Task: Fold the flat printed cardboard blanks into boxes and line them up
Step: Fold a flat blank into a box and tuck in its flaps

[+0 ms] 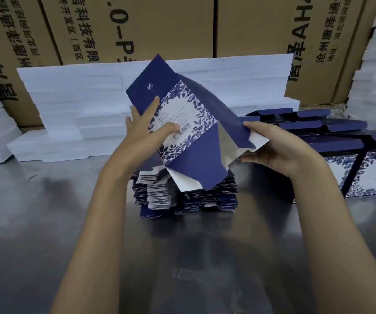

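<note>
A dark blue cardboard blank [196, 141] with a white floral label panel is held tilted above the stack of flat blanks [184, 196] on the metal table. My left hand [146, 130] grips its left edge, thumb on the label near the barcode. My right hand [270, 148] pinches the blank's right flap, thumb on top, fingers under the white inner side. The blank is partly spread open, its lower flaps hanging over the stack. Folded blue boxes [363, 173] with floral fronts stand side by side at the right.
White foam slabs [91, 98] are stacked behind the blanks and at both sides. Large brown shipping cartons [159, 26] form a wall at the back. The shiny metal table [46, 223] stretches toward me.
</note>
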